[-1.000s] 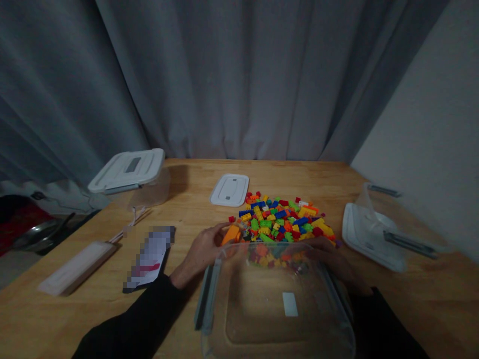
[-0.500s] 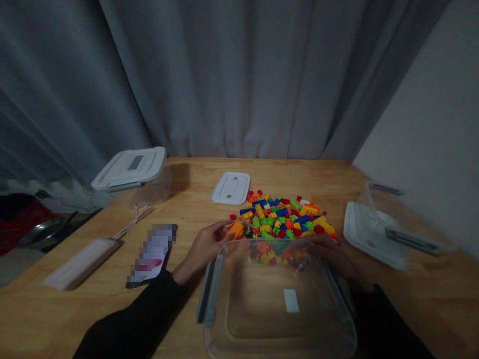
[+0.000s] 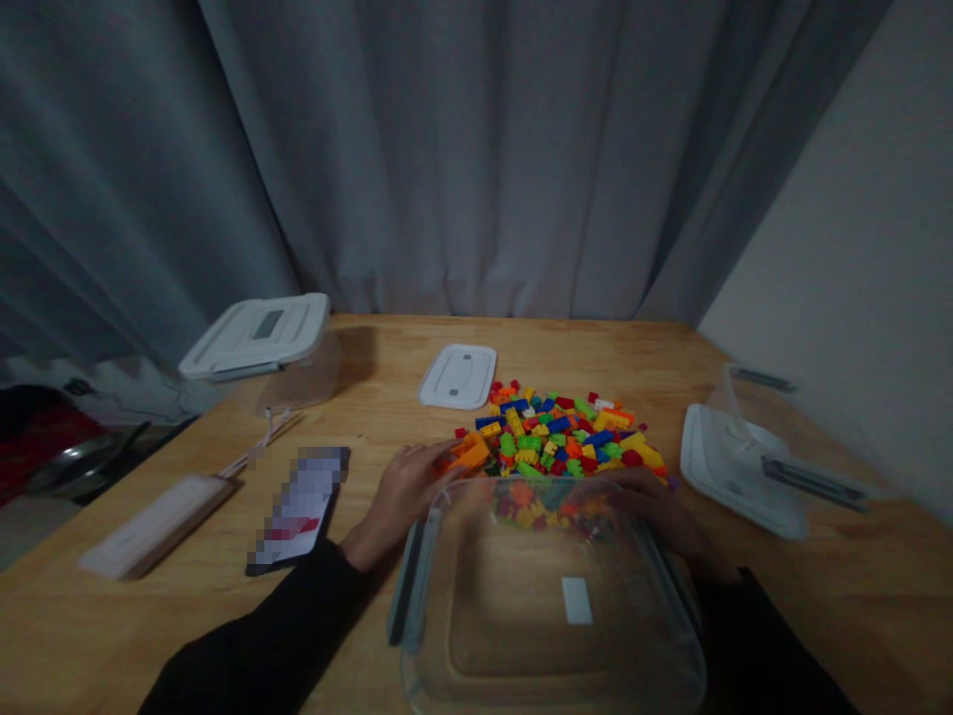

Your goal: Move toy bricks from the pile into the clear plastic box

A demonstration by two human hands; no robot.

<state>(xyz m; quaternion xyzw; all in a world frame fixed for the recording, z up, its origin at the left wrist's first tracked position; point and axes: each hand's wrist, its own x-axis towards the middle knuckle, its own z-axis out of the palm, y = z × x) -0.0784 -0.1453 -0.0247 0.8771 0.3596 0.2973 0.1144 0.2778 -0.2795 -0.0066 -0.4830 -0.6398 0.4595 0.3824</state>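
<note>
At the near edge of a heap of colourful toy building bricks (image 3: 555, 442), my left hand (image 3: 406, 497) has its fingers stretched out and apart. They touch or lie right beside large orange bricks (image 3: 471, 455) on the heap's left side. My right hand (image 3: 659, 506) lies at the heap's right front with fingers extended, partly behind the wall of a clear plastic box (image 3: 506, 596). That box stands between my forearms, with grey side clips and a small white label. Some bricks show through its far wall. My right fingertips are partly hidden.
A white lid (image 3: 458, 377) lies behind the heap. At the left stand a lidded clear box (image 3: 257, 338), a phone (image 3: 302, 511) and a pale power bank (image 3: 160, 526) with a cable. A clear box with grey clips (image 3: 815, 482) and another white lid (image 3: 704, 457) are at the right.
The orange bricks by my left hand have shifted slightly and lie more spread at the heap's edge. My right hand and the clear box are almost unmoved.
</note>
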